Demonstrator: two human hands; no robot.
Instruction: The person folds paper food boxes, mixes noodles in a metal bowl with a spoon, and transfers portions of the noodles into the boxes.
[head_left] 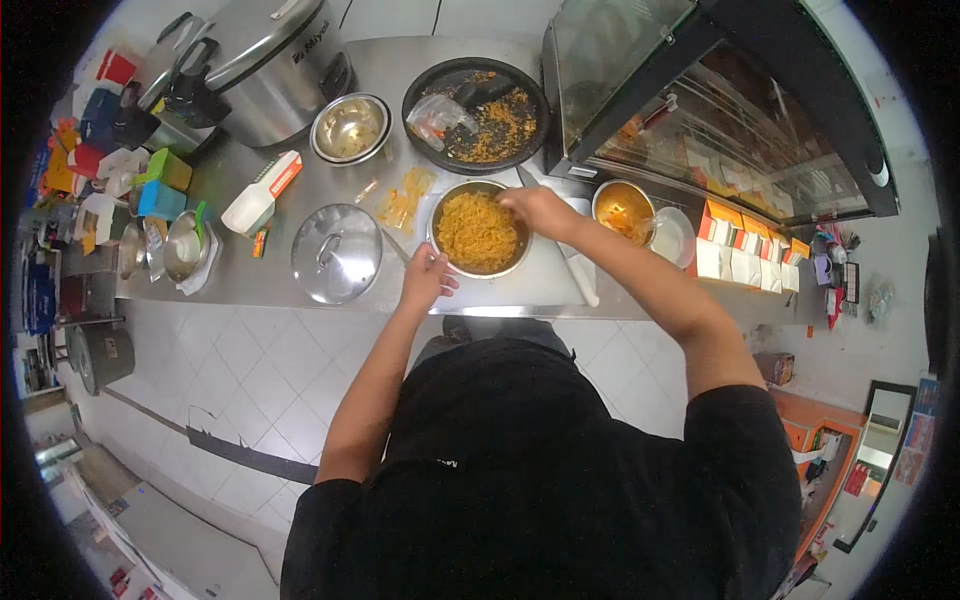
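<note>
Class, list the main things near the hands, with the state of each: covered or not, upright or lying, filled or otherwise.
Metal bowl: uncovered, filled with orange-yellow food.
Domed lid: off, lying handle up.
Round black tray: uncovered, strewn with crumbs.
Clear plastic bag: crumpled, lying in the tray.
Nested bowls: stacked, upright, uncovered.

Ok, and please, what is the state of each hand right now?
Left hand: partly curled by the bowl's near left side; grip cannot be told.
Right hand: fingers curled at its right rim; whether it holds something cannot be told.
</note>
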